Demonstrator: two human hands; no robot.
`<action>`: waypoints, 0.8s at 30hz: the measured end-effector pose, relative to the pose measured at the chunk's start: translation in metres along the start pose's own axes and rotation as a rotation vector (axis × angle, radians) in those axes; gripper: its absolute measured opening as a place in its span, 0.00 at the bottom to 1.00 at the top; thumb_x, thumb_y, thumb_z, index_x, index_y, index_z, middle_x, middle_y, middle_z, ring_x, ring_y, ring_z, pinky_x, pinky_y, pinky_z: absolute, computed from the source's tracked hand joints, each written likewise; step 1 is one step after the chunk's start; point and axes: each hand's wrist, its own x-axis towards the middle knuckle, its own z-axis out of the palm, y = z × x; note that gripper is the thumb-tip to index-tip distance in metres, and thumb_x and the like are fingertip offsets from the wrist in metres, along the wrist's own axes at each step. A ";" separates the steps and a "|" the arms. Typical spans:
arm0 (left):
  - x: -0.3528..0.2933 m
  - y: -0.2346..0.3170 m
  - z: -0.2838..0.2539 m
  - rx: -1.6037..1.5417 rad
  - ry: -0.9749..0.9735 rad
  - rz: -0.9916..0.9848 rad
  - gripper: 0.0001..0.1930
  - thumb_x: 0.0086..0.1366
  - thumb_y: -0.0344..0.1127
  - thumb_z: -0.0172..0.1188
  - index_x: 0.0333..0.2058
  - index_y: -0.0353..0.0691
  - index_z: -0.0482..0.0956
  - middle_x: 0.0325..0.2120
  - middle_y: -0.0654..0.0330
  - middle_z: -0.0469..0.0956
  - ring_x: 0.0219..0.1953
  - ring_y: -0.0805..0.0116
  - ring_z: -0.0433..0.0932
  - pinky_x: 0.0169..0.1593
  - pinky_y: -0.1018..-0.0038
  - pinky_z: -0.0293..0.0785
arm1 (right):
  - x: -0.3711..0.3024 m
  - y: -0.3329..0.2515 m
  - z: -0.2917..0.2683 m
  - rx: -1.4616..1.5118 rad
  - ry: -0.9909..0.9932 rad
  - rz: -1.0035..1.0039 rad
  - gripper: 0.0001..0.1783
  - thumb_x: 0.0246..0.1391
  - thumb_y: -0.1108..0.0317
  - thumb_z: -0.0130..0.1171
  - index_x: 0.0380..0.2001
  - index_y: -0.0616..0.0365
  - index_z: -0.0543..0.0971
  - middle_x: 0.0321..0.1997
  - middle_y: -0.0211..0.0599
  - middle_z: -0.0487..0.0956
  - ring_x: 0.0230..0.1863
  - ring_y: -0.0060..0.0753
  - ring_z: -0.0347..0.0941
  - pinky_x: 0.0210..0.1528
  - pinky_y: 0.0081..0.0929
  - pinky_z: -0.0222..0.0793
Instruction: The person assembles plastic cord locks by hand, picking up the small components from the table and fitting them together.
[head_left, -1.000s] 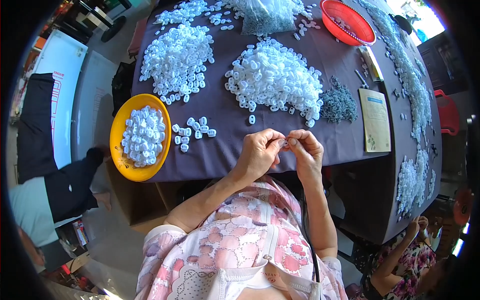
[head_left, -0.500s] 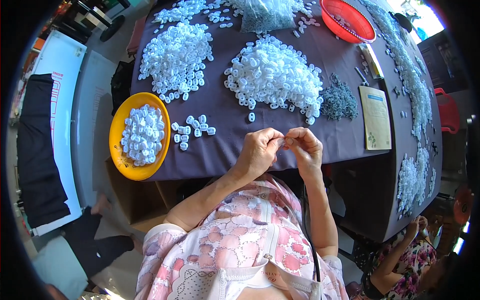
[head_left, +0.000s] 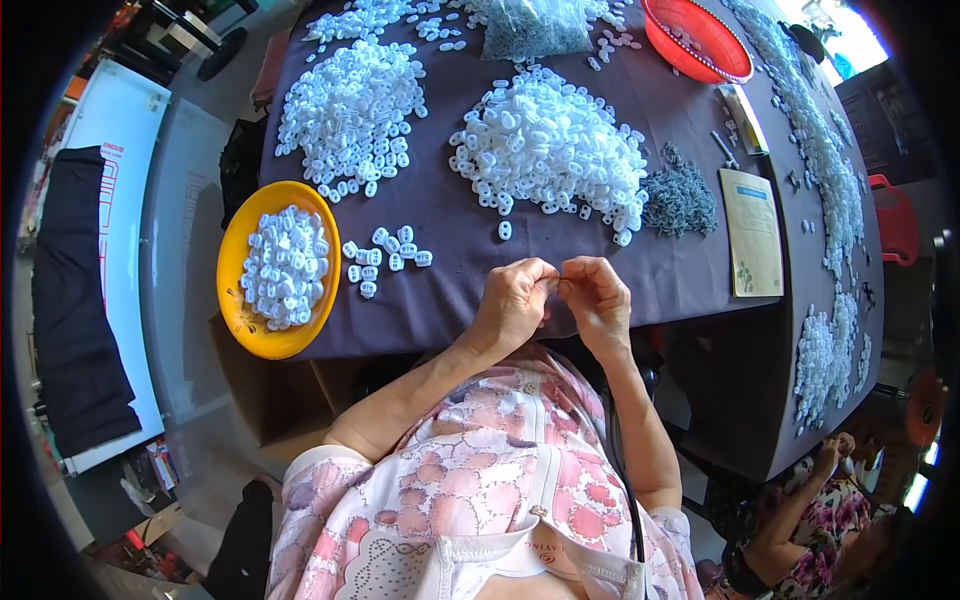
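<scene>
My left hand (head_left: 513, 306) and my right hand (head_left: 600, 303) meet above the near edge of the table. Thumb and forefinger are pinched on both, tips almost touching. Whatever lies between the fingertips is too small to make out. Just beyond them is a heap of small white oval plastic pieces with two holes (head_left: 550, 145), with one loose white piece (head_left: 504, 231) on its near side. Right of that heap lies a tangle of tiny grey pieces (head_left: 680, 195). Several white pieces (head_left: 369, 257) sit loosely grouped to the left of my left hand.
A yellow oval dish (head_left: 240, 310) of white pieces stands at the table's left edge. Farther back are another white heap (head_left: 350, 110), a clear bag (head_left: 535, 30) and a red basket (head_left: 735, 60). A tan booklet (head_left: 752, 235) lies right. Another person (head_left: 810, 520) sits lower right.
My right hand has shifted slightly left and its fingers have curled in more; my left hand has barely moved. At the lower left, a passing person has mostly gone out of view.
</scene>
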 end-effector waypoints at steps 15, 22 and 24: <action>0.000 -0.001 -0.006 -0.447 -0.133 -0.402 0.05 0.64 0.28 0.55 0.35 0.31 0.77 0.26 0.60 0.79 0.22 0.77 0.77 0.24 0.81 0.77 | 0.003 0.001 0.001 0.411 0.016 0.072 0.12 0.52 0.85 0.54 0.40 0.63 0.73 0.33 0.28 0.74 0.35 0.16 0.72 0.41 0.18 0.73; -0.003 -0.004 -0.001 -0.450 -0.042 -0.359 0.04 0.64 0.27 0.55 0.32 0.33 0.78 0.25 0.61 0.80 0.24 0.77 0.79 0.26 0.82 0.76 | 0.002 0.000 0.002 0.293 0.050 0.041 0.11 0.51 0.85 0.56 0.38 0.62 0.75 0.32 0.27 0.76 0.35 0.15 0.72 0.39 0.14 0.69; -0.005 -0.006 0.000 -0.453 -0.030 -0.333 0.04 0.63 0.27 0.55 0.32 0.33 0.78 0.25 0.61 0.80 0.24 0.76 0.79 0.26 0.82 0.77 | 0.001 -0.006 0.004 0.202 0.039 0.024 0.11 0.50 0.85 0.56 0.38 0.63 0.75 0.32 0.27 0.76 0.34 0.15 0.72 0.39 0.14 0.69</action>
